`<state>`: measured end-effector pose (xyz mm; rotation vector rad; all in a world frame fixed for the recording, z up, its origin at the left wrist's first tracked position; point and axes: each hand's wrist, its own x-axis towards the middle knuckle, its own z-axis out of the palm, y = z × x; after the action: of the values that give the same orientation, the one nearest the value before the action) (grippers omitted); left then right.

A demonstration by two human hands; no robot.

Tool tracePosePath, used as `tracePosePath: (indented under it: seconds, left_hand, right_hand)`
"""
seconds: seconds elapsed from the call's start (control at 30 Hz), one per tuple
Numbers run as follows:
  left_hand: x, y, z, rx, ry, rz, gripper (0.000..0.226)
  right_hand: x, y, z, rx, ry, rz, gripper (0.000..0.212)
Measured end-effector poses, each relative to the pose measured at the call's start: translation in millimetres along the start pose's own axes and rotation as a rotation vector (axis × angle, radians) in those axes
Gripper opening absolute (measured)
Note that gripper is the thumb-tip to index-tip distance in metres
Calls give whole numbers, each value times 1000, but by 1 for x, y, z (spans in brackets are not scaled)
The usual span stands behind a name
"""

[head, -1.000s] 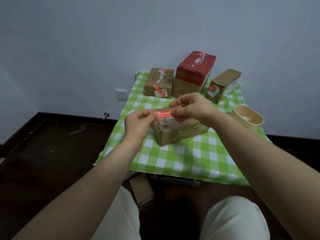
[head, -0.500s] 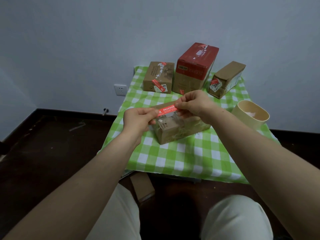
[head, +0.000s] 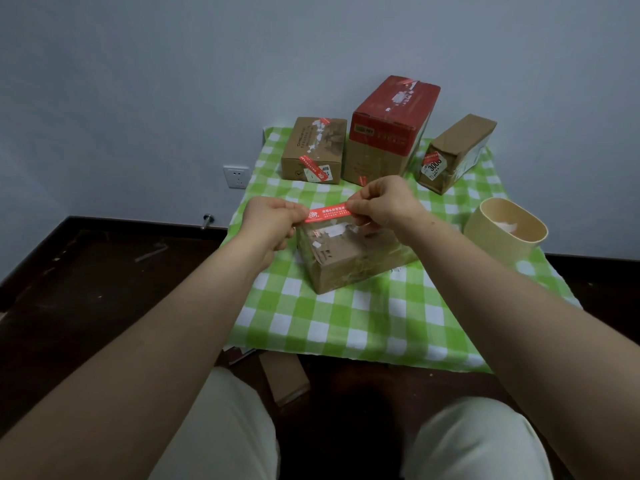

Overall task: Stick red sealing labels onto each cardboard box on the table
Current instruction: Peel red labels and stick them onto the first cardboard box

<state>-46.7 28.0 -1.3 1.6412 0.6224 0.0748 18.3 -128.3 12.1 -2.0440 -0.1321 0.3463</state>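
Fingers [head: 294, 213], left hand [head: 272, 221]: thumb and forefinger clamped on the left end of a narrow red paper sealing label with white print [head: 327, 213].
Fingers [head: 356, 206], right hand [head: 384, 202]: pinched on the label's right end, the other fingers curled.
Label: stretched taut between the two hands, right end slightly higher. It is over the far top edge of a brown oblong cardboard box with torn white paper scraps on top [head: 349, 261]. Contact with the box cannot be told.

Table [head: 346, 327]: low, covered by a green-and-white checked cloth. The box sits near its middle, set at an angle.
Rear row, by the wall: squat brown cardboard carton [head: 313, 150] with a red strip on its front; tall carton with red upper half [head: 384, 133]; long brown carton [head: 457, 150], turned askew, with a red-and-white sticker on its end.
Right edge: round pale-yellow tub [head: 505, 233], open at the top.
Room: grey-blue wall [head: 156, 81], white wall socket [head: 236, 177], dark floor [head: 86, 289], flat cardboard piece [head: 284, 379] on the floor by the table's near edge.

Pose: both forearms reach forward from the lower corners, and the hands meet above the box.

Change: a second ago the label was level; now it slopes. Both pinches are unchanged, and the box and rear cartons keep their places.
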Motion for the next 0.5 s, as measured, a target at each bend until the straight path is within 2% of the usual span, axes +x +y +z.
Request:
tracePosePath:
  seconds: [0.1,0.23,0.33,0.5]
  left_hand:
    - [1,-3,1,17,-11,-26,13]
    - [1,-6,5,76,-44,-6,8]
    - [1,-10,8,179,-58,92,9]
    - [-1,-21,8,342,-47,268,16]
  right_hand:
    - [3,4,0,-24,-15,25,14]
    - [6,8,1,-77,-28,14,18]
    - [2,10,0,-124,-25,-11,18]
    - [-5,23,0,-276,21,-140,7]
